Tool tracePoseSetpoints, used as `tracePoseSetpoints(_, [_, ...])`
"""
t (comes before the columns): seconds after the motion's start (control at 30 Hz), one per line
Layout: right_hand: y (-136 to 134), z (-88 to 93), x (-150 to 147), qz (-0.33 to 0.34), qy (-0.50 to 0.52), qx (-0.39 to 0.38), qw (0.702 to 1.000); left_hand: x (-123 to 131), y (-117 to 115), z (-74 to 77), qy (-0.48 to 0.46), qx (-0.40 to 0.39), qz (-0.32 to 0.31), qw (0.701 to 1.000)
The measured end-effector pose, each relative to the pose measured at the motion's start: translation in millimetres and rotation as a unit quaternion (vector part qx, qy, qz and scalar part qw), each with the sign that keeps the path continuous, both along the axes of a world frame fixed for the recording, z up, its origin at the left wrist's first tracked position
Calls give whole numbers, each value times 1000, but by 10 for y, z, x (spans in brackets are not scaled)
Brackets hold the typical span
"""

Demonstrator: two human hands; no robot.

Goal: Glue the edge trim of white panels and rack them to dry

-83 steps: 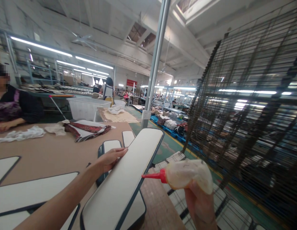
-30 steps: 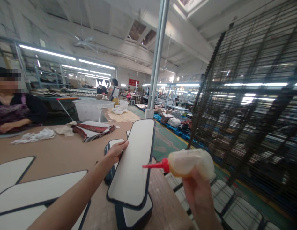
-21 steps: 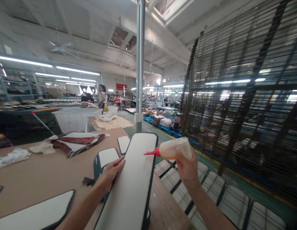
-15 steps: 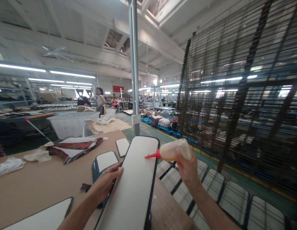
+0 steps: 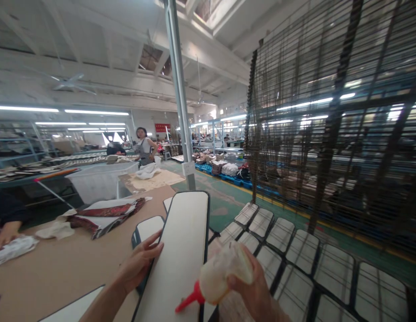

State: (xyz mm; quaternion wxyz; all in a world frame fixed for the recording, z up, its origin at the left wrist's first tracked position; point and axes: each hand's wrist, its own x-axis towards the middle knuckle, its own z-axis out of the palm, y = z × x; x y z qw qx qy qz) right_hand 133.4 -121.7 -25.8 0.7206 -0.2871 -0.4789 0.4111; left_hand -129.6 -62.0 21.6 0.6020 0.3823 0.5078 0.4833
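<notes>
My right fingers point(image 5: 243, 287): wrapped around the squeeze bottle point(image 5: 219, 273), over the white panel's point(image 5: 181, 237) right edge.
My left fingers point(image 5: 153, 243): on the panel's left edge; I couldn't tell whether clamped.
Red nozzle point(image 5: 193, 297): over the panel's lower face; half a second earlier I had it nearer the top.

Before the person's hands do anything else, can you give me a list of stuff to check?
1. Left hand on the dark-edged white panel: ok, it holds the left edge.
2. Right hand on the squeeze bottle: ok, wrapped around it.
3. Red nozzle aimed at the panel: ok, it points down and left over the white face.
4. Nozzle tip touching the panel: cannot tell from this angle.
5. Whole panel in view: not ok, the near end is cut off.
6. Co-worker's hand out of the way: ok, far left by the white cloth.
</notes>
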Motion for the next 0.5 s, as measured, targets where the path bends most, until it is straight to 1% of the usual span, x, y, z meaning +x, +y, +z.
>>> tracePoseSetpoints(0.07, [93,161,16,-20,42,5,999,1,-37,2,0,-3,-7,1000])
tracePoseSetpoints(0.1, [180,273,49,-34,74,11,997,9,-62,-1,-3,-2,-19,1000])
tracePoseSetpoints(0.13, [284,387,93,-73,103,24,992,21,-88,-6,-6,-1,-34,999])
tracePoseSetpoints(0.2, [502,573,195,-102,125,37,986,50,-138,-19,-9,3,-69,998])
tracePoseSetpoints(0.27, [665,656,273,-114,126,40,985,79,-174,-30,-9,5,-89,996])
tracePoseSetpoints(0.3, [705,655,290,-116,124,38,985,89,-184,-34,-10,5,-91,996])
tracePoseSetpoints(0.37, [684,574,261,-117,120,36,985,93,-181,-41,-15,0,-83,996])
tracePoseSetpoints(0.43, [534,414,159,-104,111,29,988,75,-154,-54,-20,-7,-65,998])
tracePoseSetpoints(0.5, [309,227,26,-60,87,12,994,43,-113,-76,-18,-11,-41,999])
